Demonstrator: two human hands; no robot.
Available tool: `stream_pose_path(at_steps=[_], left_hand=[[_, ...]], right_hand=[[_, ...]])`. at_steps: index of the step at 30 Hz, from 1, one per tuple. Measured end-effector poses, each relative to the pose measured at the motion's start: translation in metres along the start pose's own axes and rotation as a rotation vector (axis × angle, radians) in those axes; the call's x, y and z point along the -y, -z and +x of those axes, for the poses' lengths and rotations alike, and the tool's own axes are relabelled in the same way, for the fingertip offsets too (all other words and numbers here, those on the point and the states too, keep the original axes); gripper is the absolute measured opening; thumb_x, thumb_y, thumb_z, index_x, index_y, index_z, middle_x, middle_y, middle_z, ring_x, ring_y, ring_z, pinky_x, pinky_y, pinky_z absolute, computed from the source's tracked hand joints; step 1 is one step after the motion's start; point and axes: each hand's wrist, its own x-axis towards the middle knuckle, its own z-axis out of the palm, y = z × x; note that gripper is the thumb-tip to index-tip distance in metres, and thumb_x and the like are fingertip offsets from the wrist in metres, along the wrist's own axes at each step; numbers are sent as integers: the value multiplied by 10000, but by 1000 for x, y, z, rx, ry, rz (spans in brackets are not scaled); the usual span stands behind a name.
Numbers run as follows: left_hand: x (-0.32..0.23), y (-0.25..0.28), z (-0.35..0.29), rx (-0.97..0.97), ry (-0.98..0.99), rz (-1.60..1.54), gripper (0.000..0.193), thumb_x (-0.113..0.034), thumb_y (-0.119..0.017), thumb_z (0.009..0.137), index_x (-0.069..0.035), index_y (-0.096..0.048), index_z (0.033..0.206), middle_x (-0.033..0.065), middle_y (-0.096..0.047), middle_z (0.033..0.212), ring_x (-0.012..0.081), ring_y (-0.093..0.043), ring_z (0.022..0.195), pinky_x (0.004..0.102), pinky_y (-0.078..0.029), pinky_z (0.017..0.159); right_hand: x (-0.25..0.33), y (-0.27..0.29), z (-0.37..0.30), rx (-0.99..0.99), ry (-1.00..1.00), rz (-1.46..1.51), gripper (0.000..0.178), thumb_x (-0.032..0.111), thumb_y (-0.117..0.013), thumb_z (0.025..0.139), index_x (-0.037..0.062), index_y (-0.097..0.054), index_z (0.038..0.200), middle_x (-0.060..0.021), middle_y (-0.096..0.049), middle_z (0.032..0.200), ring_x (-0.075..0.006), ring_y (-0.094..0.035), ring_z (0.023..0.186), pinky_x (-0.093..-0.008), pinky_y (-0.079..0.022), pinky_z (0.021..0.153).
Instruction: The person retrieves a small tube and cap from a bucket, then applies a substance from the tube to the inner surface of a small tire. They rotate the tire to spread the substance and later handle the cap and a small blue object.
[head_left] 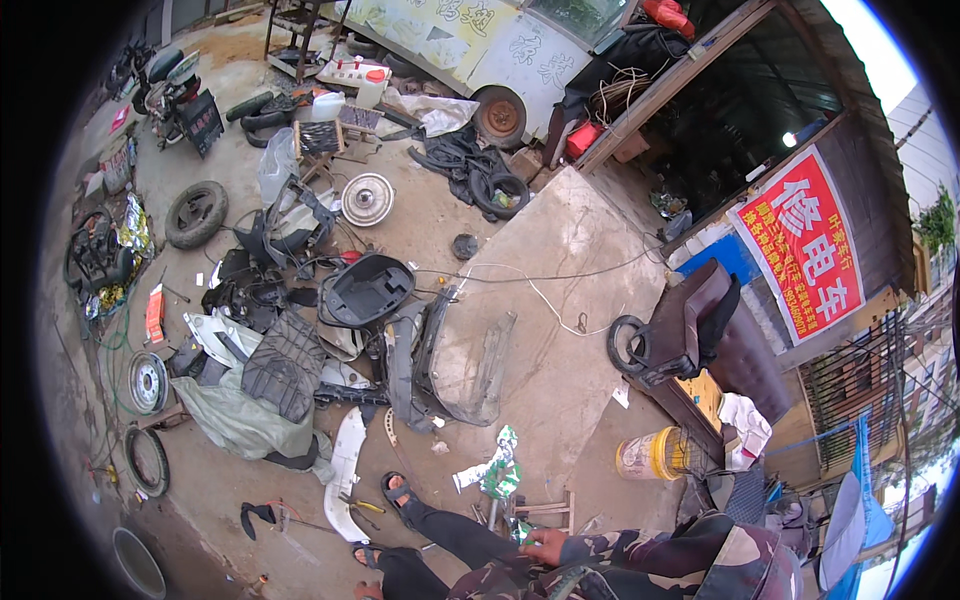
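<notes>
one crumpled green-and-white wrapper (503, 476) lies near the curled right hand (545, 547).

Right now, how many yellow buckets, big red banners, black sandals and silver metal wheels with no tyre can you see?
Yellow round plastic bucket: 1
Red rectangular banner: 1
Black open-toed sandals: 2
Silver round tyreless metal wheels: 2
Total: 6

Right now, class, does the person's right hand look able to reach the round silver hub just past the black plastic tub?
Probably not: the right hand is near the bottom of the view, while the silver hub lies much farther out, with a grey plastic panel in between.
</notes>
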Motion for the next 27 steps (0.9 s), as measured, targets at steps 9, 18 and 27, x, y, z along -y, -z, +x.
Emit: stream_pose_path(at_steps=[9,18,27], left_hand=[[-30,52,-73,6,16,-231,398,-332,-721,913,26,-736,1086,211,-744,992,343,-710,931,453,-576,821],[46,24,-235,-147,211,-957,263,-251,-654,983,-2,-739,1001,139,-747,792,252,-729,671,373,-601,640],[41,-21,-371,-420,707,-1206,444,-431,-611,1050,-27,-644,868,111,-648,685,238,-611,520,386,-491,457]], right_hand=[[51,-1,8,67,213,48,339,388,-750,1002,57,-720,1067,-15,-687,758,-112,-619,665,-320,-496,601],[92,17,14,209,360,181,165,191,-719,1025,45,-663,973,-3,-655,760,-73,-565,617,-263,-467,567],[191,-13,71,456,345,-73,174,205,-728,1035,49,-654,1014,0,-624,749,-74,-537,588,-261,-448,548]])
